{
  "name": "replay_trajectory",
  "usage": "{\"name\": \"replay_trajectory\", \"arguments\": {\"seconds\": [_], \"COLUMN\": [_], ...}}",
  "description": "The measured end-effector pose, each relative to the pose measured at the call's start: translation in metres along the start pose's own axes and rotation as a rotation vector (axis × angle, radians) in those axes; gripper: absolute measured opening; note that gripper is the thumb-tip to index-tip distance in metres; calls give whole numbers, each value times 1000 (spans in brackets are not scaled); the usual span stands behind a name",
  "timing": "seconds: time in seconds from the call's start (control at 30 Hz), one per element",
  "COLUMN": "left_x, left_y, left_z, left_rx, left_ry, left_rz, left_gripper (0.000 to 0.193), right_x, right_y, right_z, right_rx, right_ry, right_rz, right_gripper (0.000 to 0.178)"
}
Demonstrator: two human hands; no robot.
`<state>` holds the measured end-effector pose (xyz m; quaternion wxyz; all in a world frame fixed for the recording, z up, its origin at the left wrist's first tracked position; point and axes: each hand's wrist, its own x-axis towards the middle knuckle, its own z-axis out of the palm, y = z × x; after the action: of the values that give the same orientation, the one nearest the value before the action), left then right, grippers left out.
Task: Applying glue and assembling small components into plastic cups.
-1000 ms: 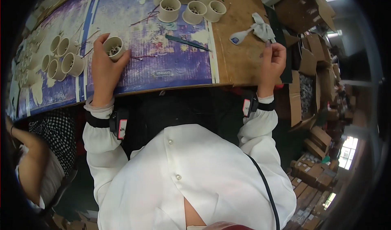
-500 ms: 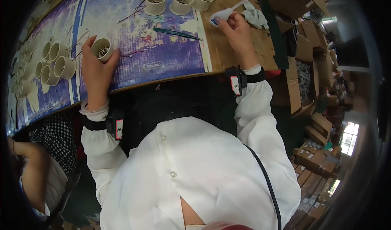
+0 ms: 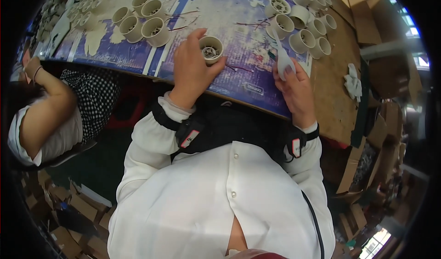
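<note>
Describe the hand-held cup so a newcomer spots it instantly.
On the purple-and-white printed tabletop, find the person's left hand near the front edge. It holds a round cream-white cup with small parts inside. Unlike the cream-white cups clustered to either side, this one sits apart, gripped.

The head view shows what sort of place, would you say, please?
Probably an assembly workshop: there are cream cups holding small parts, a worn worktable, and cardboard boxes nearby.

Head-worn fisheye view, facing downward, close
</note>
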<state>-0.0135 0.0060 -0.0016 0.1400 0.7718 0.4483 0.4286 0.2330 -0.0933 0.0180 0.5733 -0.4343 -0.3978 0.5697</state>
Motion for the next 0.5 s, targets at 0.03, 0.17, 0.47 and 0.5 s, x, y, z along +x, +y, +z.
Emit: {"name": "replay_trajectory", "arguments": {"seconds": [0.03, 0.17, 0.47, 0.5], "left_x": [-1, -1, 0, 0], "left_y": [1, -1, 0, 0], "left_z": [0, -1, -3, -4], "left_rx": [-14, -21, -42, -45], "left_ry": [-1, -3, -47, -54], "left_rz": [-2, -9, -29, -29], "left_gripper": [71, 71, 74, 74], "right_x": [-2, -9, -32, -34], "right_y": [3, 4, 0, 0], "right_z": [0, 9, 15, 17], "right_rx": [4, -77, -478, -478], "right_ry": [21, 109, 221, 227], "right_rz": [33, 102, 7, 12], "right_gripper": [35, 35, 27, 27]}}
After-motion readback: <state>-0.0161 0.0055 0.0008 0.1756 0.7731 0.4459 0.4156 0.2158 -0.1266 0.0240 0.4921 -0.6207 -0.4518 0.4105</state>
